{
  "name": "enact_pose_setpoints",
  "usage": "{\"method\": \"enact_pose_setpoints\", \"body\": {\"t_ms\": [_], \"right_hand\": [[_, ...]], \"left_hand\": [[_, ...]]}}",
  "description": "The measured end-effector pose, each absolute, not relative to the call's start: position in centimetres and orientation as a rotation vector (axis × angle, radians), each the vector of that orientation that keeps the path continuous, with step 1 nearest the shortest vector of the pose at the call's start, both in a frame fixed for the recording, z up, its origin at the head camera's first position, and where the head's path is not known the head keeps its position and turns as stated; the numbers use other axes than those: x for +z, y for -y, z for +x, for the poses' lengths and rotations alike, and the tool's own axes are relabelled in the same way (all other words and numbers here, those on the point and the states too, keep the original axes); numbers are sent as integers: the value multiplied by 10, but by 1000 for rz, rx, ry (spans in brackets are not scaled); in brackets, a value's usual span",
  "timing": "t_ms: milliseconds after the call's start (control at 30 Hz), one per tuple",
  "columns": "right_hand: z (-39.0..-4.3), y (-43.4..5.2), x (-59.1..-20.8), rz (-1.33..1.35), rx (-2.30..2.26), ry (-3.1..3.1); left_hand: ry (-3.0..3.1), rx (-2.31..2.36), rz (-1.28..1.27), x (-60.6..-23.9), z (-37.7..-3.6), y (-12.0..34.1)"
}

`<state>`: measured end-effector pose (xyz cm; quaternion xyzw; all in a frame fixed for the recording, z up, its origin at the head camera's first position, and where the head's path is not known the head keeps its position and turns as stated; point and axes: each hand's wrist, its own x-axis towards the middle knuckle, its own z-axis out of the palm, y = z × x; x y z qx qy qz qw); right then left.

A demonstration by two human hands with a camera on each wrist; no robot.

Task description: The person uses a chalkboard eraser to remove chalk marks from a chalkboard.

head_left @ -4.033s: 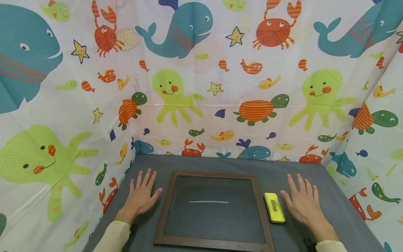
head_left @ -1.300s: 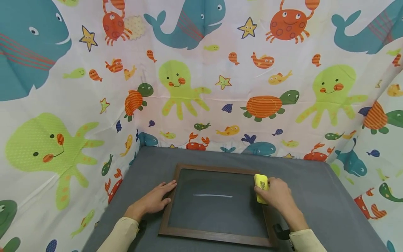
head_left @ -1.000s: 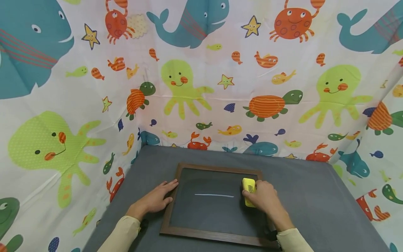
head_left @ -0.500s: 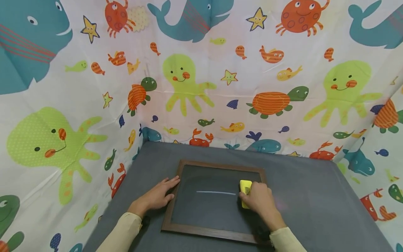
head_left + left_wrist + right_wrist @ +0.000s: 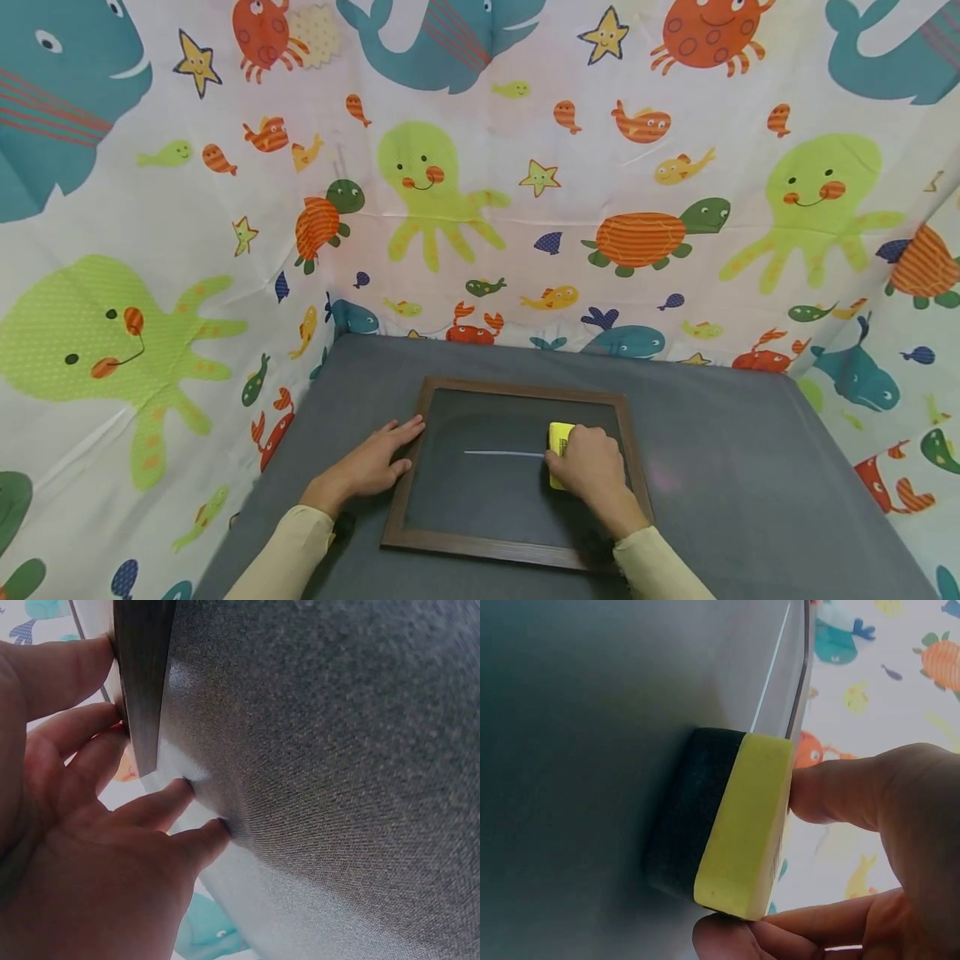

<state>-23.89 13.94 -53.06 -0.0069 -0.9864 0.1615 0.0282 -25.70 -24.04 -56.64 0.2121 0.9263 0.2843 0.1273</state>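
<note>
Sea-creature curtain (image 5: 495, 267) backs the grey counter (image 5: 750, 467); chalkboard (image 5: 480, 504) lies between the counter's left and right edges, short of the back edge. Left hand (image 5: 367, 467), fingers apart, touches the chalkboard's left frame (image 5: 399, 500), likely steadying it. Right hand (image 5: 592, 467) clamps the yellow eraser (image 5: 557, 437) at the white line's (image 5: 502, 453) right end, probably to press its dark pad (image 5: 694, 810) flat.

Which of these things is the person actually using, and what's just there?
Part of the job:
yellow eraser, held in the right hand
framed blackboard, touched by the left hand
white line on it

Just around:
sea-creature backdrop
grey table surface
</note>
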Motion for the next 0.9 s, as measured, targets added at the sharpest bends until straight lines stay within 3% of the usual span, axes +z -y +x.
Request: {"method": "enact_pose_setpoints", "body": {"t_ms": [900], "right_hand": [[-253,-7,-533,184,603,3083]], "left_hand": [[-2736,818,594,-571,-252,237]]}}
